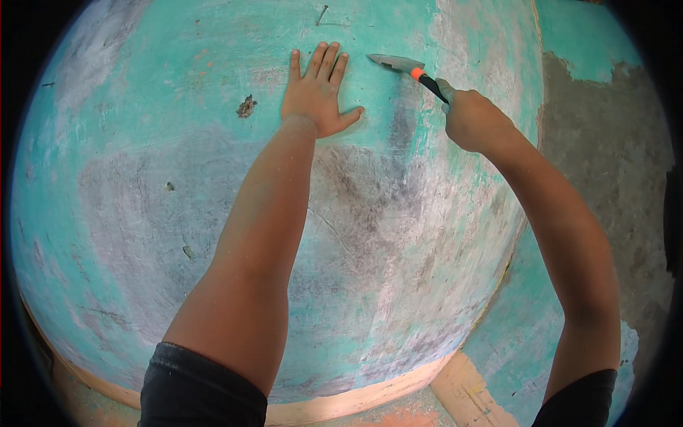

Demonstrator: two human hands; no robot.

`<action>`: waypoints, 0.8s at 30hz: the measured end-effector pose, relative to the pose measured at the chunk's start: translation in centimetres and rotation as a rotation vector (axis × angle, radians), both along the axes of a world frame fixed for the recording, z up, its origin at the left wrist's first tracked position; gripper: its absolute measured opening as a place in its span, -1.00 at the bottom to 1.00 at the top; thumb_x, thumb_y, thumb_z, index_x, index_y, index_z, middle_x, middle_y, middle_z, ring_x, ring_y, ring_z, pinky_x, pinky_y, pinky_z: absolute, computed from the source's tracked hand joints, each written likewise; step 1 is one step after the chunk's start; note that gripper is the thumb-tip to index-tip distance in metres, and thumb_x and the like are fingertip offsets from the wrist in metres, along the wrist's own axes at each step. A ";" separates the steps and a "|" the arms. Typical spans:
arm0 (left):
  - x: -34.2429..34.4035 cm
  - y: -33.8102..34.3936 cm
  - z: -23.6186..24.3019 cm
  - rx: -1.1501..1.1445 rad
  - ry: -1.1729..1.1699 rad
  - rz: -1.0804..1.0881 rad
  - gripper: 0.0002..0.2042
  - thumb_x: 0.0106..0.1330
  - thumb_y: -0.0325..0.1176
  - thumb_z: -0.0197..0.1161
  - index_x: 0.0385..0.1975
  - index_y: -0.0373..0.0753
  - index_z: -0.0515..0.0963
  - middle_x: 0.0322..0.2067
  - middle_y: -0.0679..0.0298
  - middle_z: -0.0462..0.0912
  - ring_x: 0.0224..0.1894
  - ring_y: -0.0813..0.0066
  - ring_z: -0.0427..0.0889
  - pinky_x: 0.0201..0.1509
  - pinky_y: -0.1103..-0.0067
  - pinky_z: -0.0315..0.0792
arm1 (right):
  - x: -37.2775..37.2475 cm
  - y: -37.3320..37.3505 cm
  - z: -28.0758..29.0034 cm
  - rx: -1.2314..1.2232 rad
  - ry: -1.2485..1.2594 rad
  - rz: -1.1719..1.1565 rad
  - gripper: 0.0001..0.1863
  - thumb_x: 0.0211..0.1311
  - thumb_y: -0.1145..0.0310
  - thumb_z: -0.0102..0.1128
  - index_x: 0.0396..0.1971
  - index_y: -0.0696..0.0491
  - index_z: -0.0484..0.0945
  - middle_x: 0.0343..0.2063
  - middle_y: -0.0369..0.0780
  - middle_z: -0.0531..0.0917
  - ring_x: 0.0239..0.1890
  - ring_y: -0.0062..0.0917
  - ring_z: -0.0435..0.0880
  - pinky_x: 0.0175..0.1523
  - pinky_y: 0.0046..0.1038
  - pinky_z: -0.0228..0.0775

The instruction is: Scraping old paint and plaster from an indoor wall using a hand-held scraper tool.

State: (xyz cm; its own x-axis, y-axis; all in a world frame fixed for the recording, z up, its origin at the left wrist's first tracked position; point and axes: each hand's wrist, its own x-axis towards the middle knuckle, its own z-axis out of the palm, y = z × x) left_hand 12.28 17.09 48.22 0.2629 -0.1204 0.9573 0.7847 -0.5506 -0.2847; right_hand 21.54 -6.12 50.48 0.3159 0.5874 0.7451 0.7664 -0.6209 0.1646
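Observation:
My left hand [316, 96] lies flat on the turquoise painted wall [235, 35], its fingers spread upward and thumb out to the right. In my right hand [477, 121] is a scraper [397, 62], gripped by its black and orange handle. The grey metal blade points left, level with my left fingertips and a short way to their right. It lies against the wall or very close to it; I cannot tell which. Below both hands, the wall shows large worn patches of grey, white and pinkish tone where the turquoise has thinned.
A nail [322, 14] sticks out above my left hand. To its left is a chipped hole [246, 107], with smaller pits lower down. At the right, past a corner, stands a wall with bare grey plaster [597, 156]. A pale skirting strip [341, 406] runs along the bottom.

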 end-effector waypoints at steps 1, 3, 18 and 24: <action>0.0 0.0 0.0 -0.003 0.000 0.003 -0.15 0.07 0.30 -0.13 0.29 -0.12 -0.08 0.32 0.31 -0.18 0.37 0.41 -0.26 0.35 0.15 -0.35 | -0.1 0.0 0.0 0.014 0.033 0.004 -0.47 0.07 0.51 -0.10 0.13 0.08 0.19 -0.35 -0.04 0.57 -0.31 -0.27 0.60 -0.28 -0.28 0.44; -0.1 -0.1 0.1 0.013 -0.001 -0.002 -0.15 0.08 0.30 -0.13 0.29 -0.11 -0.08 0.32 0.31 -0.18 0.37 0.41 -0.26 0.36 0.15 -0.35 | 0.9 0.5 0.2 0.025 0.011 -0.004 -0.48 0.12 0.49 -0.14 0.16 0.06 0.17 -0.43 -0.01 0.56 -0.40 -0.24 0.59 -0.33 -0.27 0.41; -0.1 -0.3 0.1 -0.010 0.002 -0.001 -0.16 0.09 0.31 -0.15 0.29 -0.09 -0.08 0.32 0.32 -0.18 0.37 0.42 -0.26 0.36 0.15 -0.35 | -0.4 0.1 -0.3 -0.020 0.015 -0.026 -0.36 0.04 0.55 -0.14 0.23 0.05 0.07 -0.40 -0.05 0.57 -0.34 -0.27 0.60 -0.30 -0.29 0.45; 0.0 0.0 -0.1 -0.007 -0.009 0.004 -0.18 0.10 0.29 -0.13 0.29 -0.10 -0.07 0.32 0.32 -0.17 0.37 0.41 -0.26 0.35 0.15 -0.34 | -0.3 0.4 -0.4 -0.017 0.027 -0.032 -0.36 0.04 0.55 -0.15 0.23 0.04 0.08 -0.37 -0.06 0.57 -0.33 -0.29 0.60 -0.29 -0.28 0.45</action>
State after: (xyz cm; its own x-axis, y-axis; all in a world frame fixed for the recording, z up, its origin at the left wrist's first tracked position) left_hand 12.28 17.10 48.13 0.2544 -0.1131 0.9605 0.7895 -0.5494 -0.2738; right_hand 21.24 -5.75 50.09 0.3545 0.5894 0.7259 0.7502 -0.6427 0.1555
